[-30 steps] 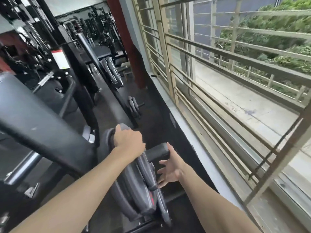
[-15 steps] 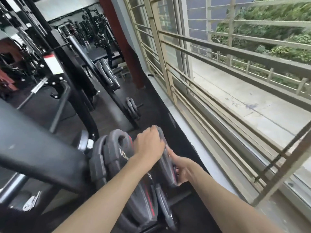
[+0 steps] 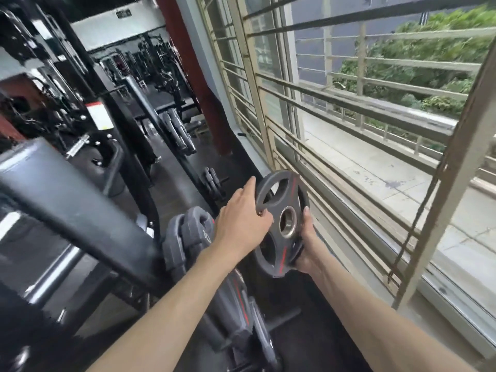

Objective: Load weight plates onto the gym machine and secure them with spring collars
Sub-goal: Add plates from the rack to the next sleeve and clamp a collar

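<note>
Below my fingers, black rubber plates stand stacked on the rack, a thick black padded machine arm crossing left of them, and beige window bars close on the right. My left hand and right hand grip a round black red-striped weight plate, steel-ringed at its hole, held upright between them.

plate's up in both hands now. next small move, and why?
Probably carry the plate toward the machine's loading peg and line up its centre hole. The left hand grips a cut-out in its rim and the right hand holds its lower edge, so it hangs free above the stored plates. No peg end shows clearly in this view, so look for it first.
</note>
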The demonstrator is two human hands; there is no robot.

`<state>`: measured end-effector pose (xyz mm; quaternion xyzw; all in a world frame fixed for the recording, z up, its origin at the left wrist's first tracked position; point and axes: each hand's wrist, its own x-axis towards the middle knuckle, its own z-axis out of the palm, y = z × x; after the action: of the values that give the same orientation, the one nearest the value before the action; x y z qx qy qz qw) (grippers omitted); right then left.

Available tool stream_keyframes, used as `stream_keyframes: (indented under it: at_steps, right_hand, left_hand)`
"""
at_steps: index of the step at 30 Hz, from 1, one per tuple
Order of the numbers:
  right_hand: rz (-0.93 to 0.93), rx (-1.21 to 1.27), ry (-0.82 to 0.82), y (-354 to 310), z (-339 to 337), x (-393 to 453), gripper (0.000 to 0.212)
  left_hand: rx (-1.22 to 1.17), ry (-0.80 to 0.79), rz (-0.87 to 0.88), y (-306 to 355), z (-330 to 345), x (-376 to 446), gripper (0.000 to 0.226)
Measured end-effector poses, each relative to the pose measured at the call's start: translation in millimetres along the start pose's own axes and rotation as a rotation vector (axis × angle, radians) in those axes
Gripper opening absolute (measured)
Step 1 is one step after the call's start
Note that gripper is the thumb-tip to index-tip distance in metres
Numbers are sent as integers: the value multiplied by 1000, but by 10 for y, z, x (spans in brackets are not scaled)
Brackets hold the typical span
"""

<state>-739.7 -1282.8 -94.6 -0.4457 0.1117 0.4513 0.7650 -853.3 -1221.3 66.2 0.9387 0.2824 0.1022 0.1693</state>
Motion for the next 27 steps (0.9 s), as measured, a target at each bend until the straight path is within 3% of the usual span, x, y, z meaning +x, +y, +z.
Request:
stream_keyframes:
  at_steps: [5, 11, 21, 27]
  right_hand:
    - [-64, -54, -128, -14, 315, -671, 89]
    - [-127, -134, -287, 215, 729, -1789, 46]
    - [-85, -246, -401, 1671, 1360, -3621, 39]
    - [-48, -330, -496, 2592, 1667, -4312, 38]
  left_hand:
    - [-12, 231, -88, -88, -499, -509, 39]
    - [-191, 361, -228, -598, -1007, -1446, 36]
    - [-239, 544, -361, -1468, -1847, -3801, 32]
    - [-329, 602, -442, -2007, -2243, -5068, 26]
